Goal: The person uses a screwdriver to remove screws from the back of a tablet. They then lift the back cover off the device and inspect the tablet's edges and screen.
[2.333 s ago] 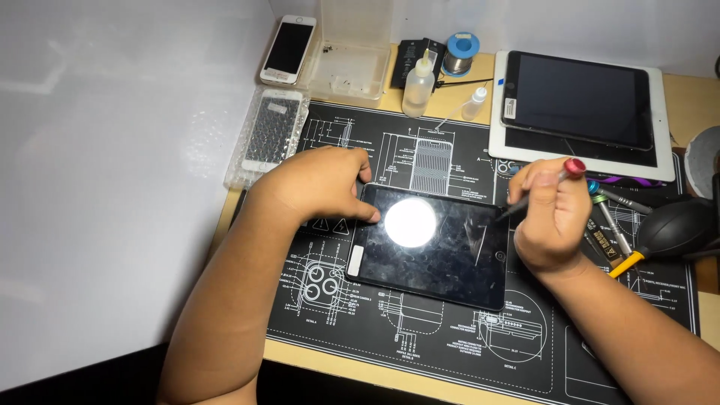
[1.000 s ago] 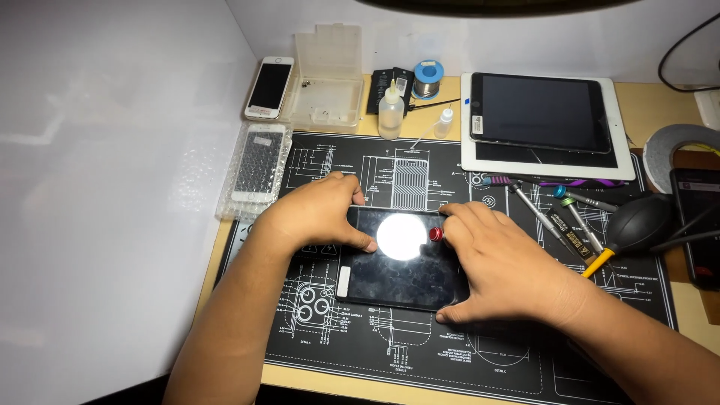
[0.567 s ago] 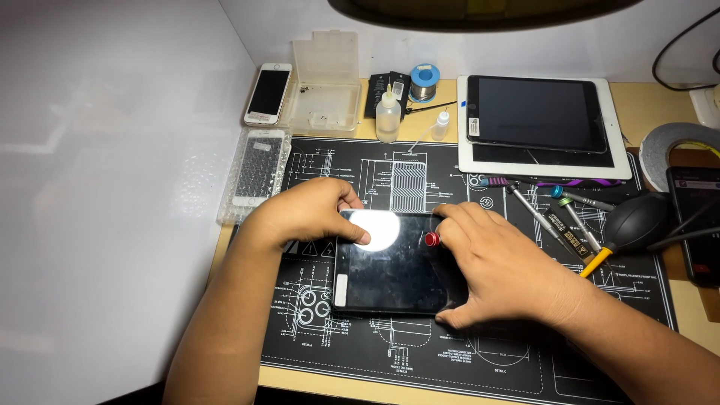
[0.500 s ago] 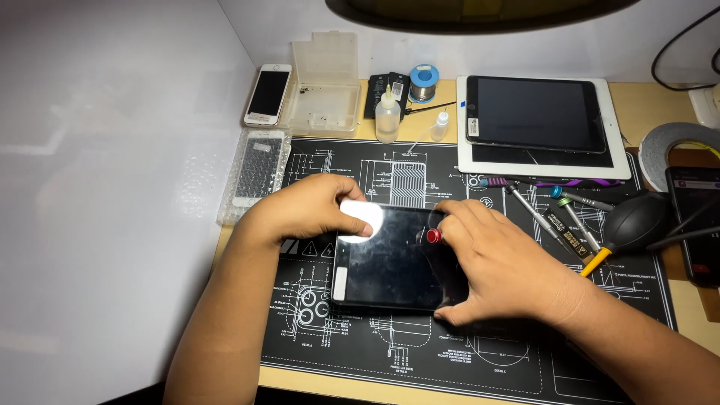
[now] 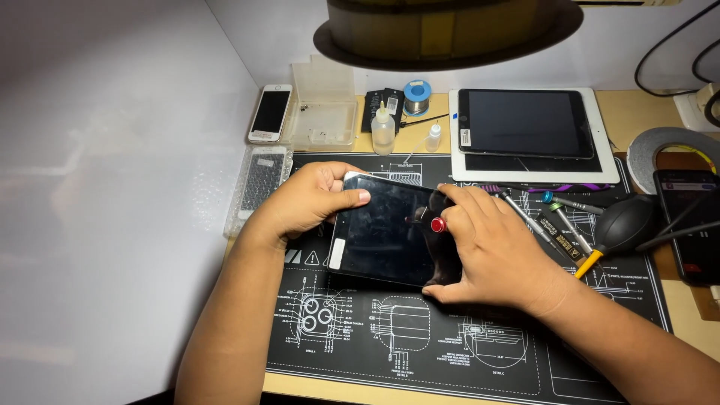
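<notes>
A: Status?
B: Dark tablet [image 5: 390, 229] is tilted up off the black work mat [image 5: 420, 337], gripped at its left edge by the left hand [image 5: 307, 201]. Glass is not yet separated.
A: Right hand [image 5: 491, 251]?
B: Closed on the right edge, red-tipped tool [image 5: 437, 224] pinched against the glass.

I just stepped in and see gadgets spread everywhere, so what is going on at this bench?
A person is working on a dark-screened tablet with a glossy black glass front, tilted up off the black printed work mat. The left hand grips the tablet's upper left corner, thumb on the glass. The right hand wraps its right edge and holds a small red-capped tool against the screen. A white-framed tablet, screwdrivers and a black rubber air blower lie nearby.
</notes>
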